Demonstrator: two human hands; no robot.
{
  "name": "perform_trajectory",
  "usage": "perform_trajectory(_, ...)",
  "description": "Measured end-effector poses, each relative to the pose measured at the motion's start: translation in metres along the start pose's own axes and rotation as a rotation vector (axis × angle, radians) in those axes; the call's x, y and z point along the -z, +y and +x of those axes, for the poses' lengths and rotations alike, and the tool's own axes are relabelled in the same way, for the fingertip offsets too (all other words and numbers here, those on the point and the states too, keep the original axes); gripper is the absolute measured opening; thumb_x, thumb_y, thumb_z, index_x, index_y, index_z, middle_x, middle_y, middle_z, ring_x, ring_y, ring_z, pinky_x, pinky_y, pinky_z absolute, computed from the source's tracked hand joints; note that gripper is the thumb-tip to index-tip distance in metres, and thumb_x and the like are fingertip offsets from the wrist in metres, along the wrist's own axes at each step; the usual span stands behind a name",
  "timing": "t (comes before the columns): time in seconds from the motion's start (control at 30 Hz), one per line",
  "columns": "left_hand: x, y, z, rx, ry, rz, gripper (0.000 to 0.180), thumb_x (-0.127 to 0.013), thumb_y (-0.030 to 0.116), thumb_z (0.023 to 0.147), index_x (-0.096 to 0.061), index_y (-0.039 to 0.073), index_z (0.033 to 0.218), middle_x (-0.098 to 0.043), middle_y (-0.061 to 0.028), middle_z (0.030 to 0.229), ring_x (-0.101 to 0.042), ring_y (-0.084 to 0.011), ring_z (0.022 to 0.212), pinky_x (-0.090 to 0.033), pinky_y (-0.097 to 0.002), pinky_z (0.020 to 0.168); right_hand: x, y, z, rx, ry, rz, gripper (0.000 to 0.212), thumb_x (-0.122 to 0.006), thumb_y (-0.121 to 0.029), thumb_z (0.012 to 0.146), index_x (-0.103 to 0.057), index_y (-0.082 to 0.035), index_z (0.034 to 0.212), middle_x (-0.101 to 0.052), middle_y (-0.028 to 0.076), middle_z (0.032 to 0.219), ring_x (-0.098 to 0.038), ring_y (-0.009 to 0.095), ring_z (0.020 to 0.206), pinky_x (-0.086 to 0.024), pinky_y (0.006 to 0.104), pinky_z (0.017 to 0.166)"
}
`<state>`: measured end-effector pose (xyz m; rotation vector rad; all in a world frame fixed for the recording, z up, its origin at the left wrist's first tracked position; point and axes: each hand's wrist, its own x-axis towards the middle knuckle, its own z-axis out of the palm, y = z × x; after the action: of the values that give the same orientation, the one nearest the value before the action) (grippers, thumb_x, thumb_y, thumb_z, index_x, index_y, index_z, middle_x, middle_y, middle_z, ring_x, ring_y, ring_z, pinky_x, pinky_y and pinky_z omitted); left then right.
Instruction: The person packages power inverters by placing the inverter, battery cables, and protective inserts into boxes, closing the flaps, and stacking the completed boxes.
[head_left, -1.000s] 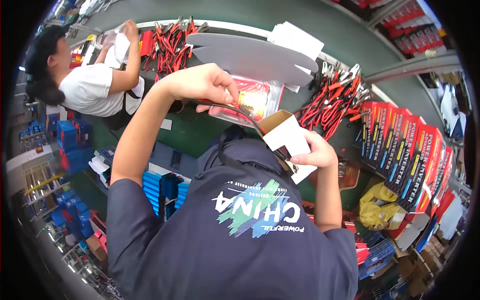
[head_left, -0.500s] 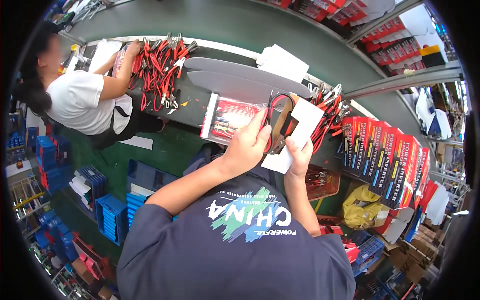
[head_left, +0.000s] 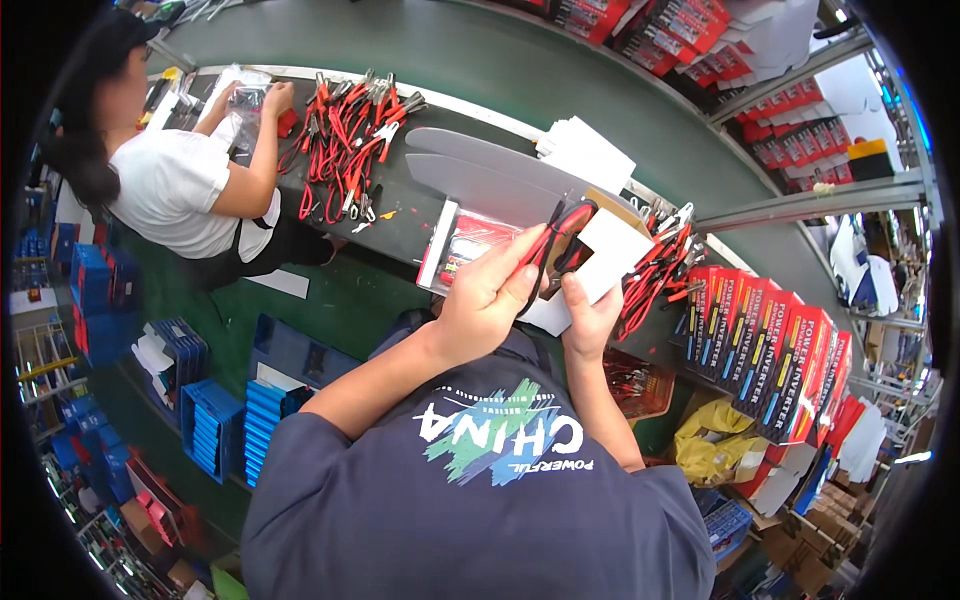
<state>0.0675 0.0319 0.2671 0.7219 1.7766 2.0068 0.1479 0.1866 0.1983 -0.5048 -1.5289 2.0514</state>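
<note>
My left hand (head_left: 490, 298) is closed around a looped red and black cable (head_left: 562, 228), near the middle of the view. Close beside it, my right hand (head_left: 592, 318) grips a folded white cardboard insert (head_left: 618, 250) with a brown inner side. The cable lies against the insert's cut-out, where a dark part shows; what it is I cannot make out. Just beyond my left hand stands an open box (head_left: 436, 250) with its long grey flaps (head_left: 500, 172) raised. Inside it rests a red item (head_left: 478, 238) under shiny clear wrapping, partly hidden by my hand.
Red and black clamp cables (head_left: 350, 140) are heaped on the bench, with another pile (head_left: 660, 265) right of the insert. White card sheets (head_left: 585, 150) lie behind the flaps. Printed red boxes (head_left: 765, 345) stand in a row at right. At left a co-worker (head_left: 175, 175) handles a clear bag.
The looped cable has come nearer the insert's cut-out, bunched more tightly in my left hand. The view has shifted slightly. The co-worker now holds up a clear bag.
</note>
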Motion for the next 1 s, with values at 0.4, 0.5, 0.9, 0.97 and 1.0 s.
perform_trajectory(0.4,0.016,-0.012,-0.007,-0.260,0.313,0.312,0.054,-0.065,0.019,0.099,-0.045,-0.008,0.142,-0.062,-0.0237,0.119,-0.064,-0.0322,0.108,-0.049,-0.0368,0.096,-0.044,-0.023,-0.009,-0.114,-0.168,0.116,0.050,-0.072,-0.008,0.090,-0.048,0.003,0.133,-0.061,0.009,0.120,-0.061,0.016,0.104,-0.049,0.0308,0.093)
perform_trajectory(0.5,0.019,-0.007,-0.012,-0.393,0.259,0.517,0.081,-0.082,0.031,0.085,-0.041,-0.009,0.143,-0.059,-0.0203,0.124,-0.062,-0.0314,0.104,-0.050,-0.0395,0.092,-0.045,-0.027,-0.008,-0.152,-0.235,0.103,0.052,-0.070,-0.009,0.093,-0.045,0.002,0.137,-0.061,0.008,0.118,-0.061,0.014,0.103,-0.050,0.0304,0.092)
perform_trajectory(0.9,0.023,-0.007,-0.018,0.024,0.255,0.195,0.062,-0.075,0.007,0.087,-0.047,-0.005,0.141,-0.067,-0.0142,0.096,-0.066,-0.0221,0.085,-0.053,-0.0333,0.078,-0.029,-0.013,-0.007,-0.199,-0.379,0.064,0.053,-0.058,-0.024,0.103,-0.037,0.001,0.145,-0.053,0.006,0.130,-0.051,0.013,0.116,-0.041,0.0322,0.102)
perform_trajectory(0.97,0.019,-0.014,-0.017,-0.092,0.224,0.306,0.061,-0.074,0.009,0.088,-0.047,-0.005,0.141,-0.067,-0.0159,0.099,-0.067,-0.0256,0.087,-0.053,-0.0353,0.078,-0.027,-0.010,-0.014,-0.200,-0.311,0.082,0.053,-0.057,-0.024,0.104,-0.037,0.001,0.146,-0.053,0.006,0.130,-0.051,0.013,0.116,-0.041,0.0321,0.102)
perform_trajectory(1.0,0.017,-0.015,-0.016,-0.211,0.204,0.415,0.060,-0.073,0.011,0.089,-0.048,-0.005,0.141,-0.067,-0.0175,0.102,-0.068,-0.0291,0.088,-0.054,-0.0374,0.079,-0.027,-0.010,-0.016,-0.203,-0.252,0.098,0.053,-0.056,-0.025,0.104,-0.036,0.002,0.146,-0.052,0.006,0.131,-0.051,0.013,0.115,-0.042,0.0320,0.102)
